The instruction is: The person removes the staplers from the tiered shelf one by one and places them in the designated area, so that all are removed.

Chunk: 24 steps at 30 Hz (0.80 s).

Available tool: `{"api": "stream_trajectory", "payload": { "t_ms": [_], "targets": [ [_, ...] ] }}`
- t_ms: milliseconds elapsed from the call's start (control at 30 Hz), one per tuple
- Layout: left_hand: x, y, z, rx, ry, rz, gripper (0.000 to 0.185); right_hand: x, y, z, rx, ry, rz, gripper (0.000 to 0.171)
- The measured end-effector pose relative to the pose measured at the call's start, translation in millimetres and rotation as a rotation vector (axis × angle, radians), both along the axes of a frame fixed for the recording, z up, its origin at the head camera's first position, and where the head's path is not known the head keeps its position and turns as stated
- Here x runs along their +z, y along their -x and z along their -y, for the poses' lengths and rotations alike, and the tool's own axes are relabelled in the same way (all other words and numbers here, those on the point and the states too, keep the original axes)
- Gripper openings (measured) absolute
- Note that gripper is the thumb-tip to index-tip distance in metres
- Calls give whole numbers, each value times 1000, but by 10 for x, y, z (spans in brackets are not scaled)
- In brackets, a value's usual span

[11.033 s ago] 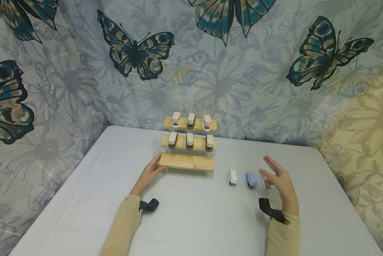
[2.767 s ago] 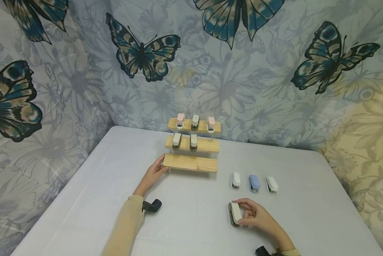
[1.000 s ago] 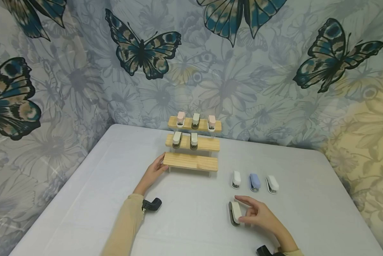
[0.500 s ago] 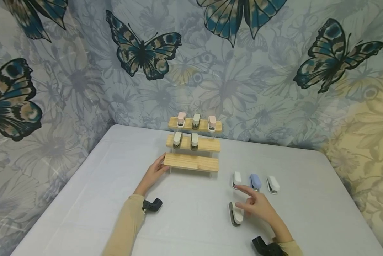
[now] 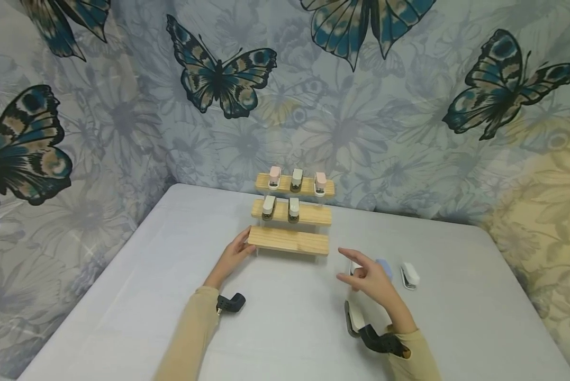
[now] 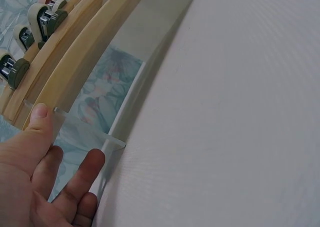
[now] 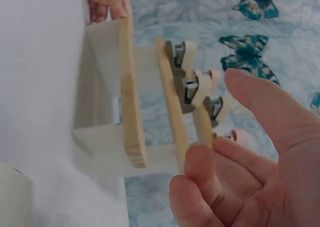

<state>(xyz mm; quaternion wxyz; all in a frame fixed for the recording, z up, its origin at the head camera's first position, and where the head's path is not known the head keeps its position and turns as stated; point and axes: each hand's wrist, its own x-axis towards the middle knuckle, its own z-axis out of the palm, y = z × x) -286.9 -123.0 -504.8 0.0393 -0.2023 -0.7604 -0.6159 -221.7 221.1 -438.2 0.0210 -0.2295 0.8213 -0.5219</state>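
Note:
My left hand (image 5: 231,259) grips the left end of a three-tier wooden display rack (image 5: 289,241); in the left wrist view its thumb (image 6: 40,118) lies on the lowest board's end. My right hand (image 5: 368,275) holds nothing, thumb and index finger spread apart, a little right of the lowest board. Beneath its wrist stands a cream mini stapler (image 5: 354,316) with a grey base. That hand partly covers a blue stapler (image 5: 385,266) and most of a white one. The middle board bears two cream staplers, one at the left (image 5: 268,207) and one at the centre (image 5: 293,209).
On the top board stand a pink stapler (image 5: 274,177), a grey-green stapler (image 5: 296,180) and another pink stapler (image 5: 320,183). A white stapler (image 5: 410,276) sits on the white tablecloth (image 5: 285,323), right of the blue one. A butterfly-patterned wall cloth (image 5: 380,127) rises behind the table.
The cream stapler from the middle board's right end now stands on the table. My right hand has let go of it and moved forward toward the rack. My left hand has stayed put.

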Motion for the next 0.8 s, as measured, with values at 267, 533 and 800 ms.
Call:
{"api": "stream_trajectory", "payload": {
  "t_ms": [267, 533, 800],
  "targets": [
    [12, 36, -14, 45, 64, 62, 57, 480, 34, 216, -32, -122, 42, 52],
    [-2, 19, 3, 37, 58, 64, 58, 475, 256, 400, 37, 10, 101, 51],
    [-16, 16, -6, 33, 46, 70, 59, 702, 441, 608, 84, -75, 33, 52]
  ]
}}
